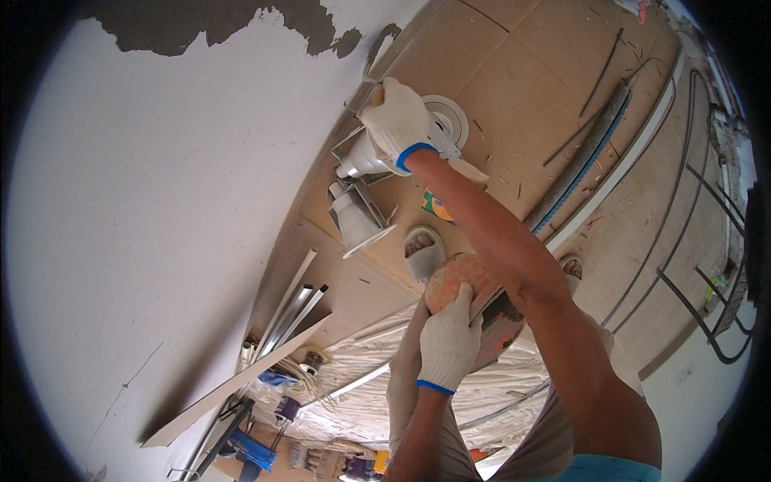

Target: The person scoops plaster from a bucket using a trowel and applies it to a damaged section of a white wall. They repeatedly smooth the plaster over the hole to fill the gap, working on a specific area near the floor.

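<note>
Two gloved hands work beside the white wall (pixel 144 209): our right hand (pixel 397 120) presses a trowel (pixel 462 165) against it, grip closed on the handle; our left hand (pixel 448 341), fingers wrapped, steadies the orange bowl (pixel 454 277) just below. Bowl likely heavy, slippery; hold its rim.

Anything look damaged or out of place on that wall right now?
Yes: at the top of the white wall a ragged dark patch shows where the coating has come off. A thin crack also runs low on the wall.
</note>
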Tool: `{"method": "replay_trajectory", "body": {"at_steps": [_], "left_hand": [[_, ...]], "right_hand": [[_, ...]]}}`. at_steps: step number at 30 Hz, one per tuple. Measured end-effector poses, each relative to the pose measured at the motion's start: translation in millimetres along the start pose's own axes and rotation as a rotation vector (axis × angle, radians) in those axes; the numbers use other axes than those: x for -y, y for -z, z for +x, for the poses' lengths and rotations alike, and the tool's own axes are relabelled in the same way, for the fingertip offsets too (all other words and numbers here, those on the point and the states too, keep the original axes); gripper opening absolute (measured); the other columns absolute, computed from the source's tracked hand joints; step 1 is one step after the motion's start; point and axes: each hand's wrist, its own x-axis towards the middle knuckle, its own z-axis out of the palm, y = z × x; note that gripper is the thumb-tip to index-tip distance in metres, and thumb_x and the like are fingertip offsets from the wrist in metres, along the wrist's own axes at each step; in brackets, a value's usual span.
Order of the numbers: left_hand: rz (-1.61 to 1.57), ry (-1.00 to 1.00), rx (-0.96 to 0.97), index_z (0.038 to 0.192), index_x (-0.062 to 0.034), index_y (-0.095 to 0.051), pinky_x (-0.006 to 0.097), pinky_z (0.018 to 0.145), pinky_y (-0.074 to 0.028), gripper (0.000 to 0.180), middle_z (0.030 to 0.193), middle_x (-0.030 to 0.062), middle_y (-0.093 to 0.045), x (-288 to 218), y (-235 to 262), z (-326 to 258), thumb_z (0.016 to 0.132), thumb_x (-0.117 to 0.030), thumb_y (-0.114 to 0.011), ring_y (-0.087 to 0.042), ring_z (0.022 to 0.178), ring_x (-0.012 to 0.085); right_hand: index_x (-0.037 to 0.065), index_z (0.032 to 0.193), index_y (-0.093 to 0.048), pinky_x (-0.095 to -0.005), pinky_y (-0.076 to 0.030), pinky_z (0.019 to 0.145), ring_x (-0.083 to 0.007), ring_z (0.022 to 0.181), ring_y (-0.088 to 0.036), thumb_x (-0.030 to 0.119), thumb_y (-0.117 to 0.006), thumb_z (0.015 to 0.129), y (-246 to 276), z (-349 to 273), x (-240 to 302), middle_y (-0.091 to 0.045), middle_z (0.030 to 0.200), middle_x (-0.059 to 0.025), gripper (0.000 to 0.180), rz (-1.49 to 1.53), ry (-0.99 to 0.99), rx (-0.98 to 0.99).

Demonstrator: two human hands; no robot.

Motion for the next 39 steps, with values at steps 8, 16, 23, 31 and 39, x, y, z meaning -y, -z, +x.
{"method": "replay_trajectory", "body": {"at_steps": [8, 16, 23, 31, 39], "left_hand": [[-0.038, -0.009, 0.002, 0.142, -0.0079, -0.057, 0.051, 0.073, -0.059, 0.048, 0.095, 0.0236, -0.074, 9, -5, 2, 0.096, -0.022, -0.064, -0.073, 0.085, 0.042], [-0.076, 0.037, -0.022, 0.113, -0.0053, -0.069, 0.053, 0.072, -0.057, 0.028, 0.09, 0.024, -0.074, 10, -6, 2, 0.096, -0.028, -0.067, -0.072, 0.084, 0.0441], [0.0, 0.02, -0.001, 0.114, -0.0065, -0.069, 0.053, 0.072, -0.058, 0.024, 0.094, 0.0212, -0.075, 8, -8, 2, 0.095, -0.02, -0.066, -0.073, 0.085, 0.0419], [-0.013, 0.039, -0.001, 0.13, -0.0097, -0.062, 0.053, 0.073, -0.058, 0.036, 0.094, 0.0225, -0.074, 2, -9, 4, 0.095, -0.019, -0.063, -0.073, 0.086, 0.0428], [-0.016, 0.094, 0.072, 0.14, -0.0083, -0.06, 0.051, 0.082, -0.058, 0.049, 0.103, 0.0255, -0.074, -6, -4, 6, 0.093, -0.021, -0.067, -0.073, 0.096, 0.0436]], "right_hand": [[0.0, 0.099, -0.062, -0.0532, -0.056, 0.085, -0.0462, 0.095, -0.07, 0.025, -0.076, 0.076, -28, -18, 22, -0.069, 0.097, -0.0272, 0.037, 0.078, -0.038, -0.056], [-0.001, 0.105, -0.059, -0.0529, -0.057, 0.087, -0.0467, 0.098, -0.07, 0.028, -0.078, 0.077, -28, -27, 31, -0.067, 0.106, -0.0284, 0.044, 0.013, -0.02, -0.023], [0.0, 0.102, -0.059, -0.0529, -0.056, 0.086, -0.0461, 0.097, -0.069, 0.029, -0.078, 0.078, -15, -45, 42, -0.067, 0.101, -0.0282, 0.043, 0.069, 0.011, 0.0], [-0.003, 0.107, -0.064, -0.0489, -0.054, 0.092, -0.043, 0.105, -0.069, 0.019, -0.076, 0.077, 8, -65, 6, -0.07, 0.106, -0.0252, 0.039, 0.278, 0.01, -0.084], [-0.004, 0.109, -0.068, -0.0415, -0.055, 0.082, -0.0317, 0.093, -0.071, 0.021, -0.082, 0.073, 21, -17, -42, -0.072, 0.099, -0.0203, 0.046, 0.54, -0.225, 0.015]]}}
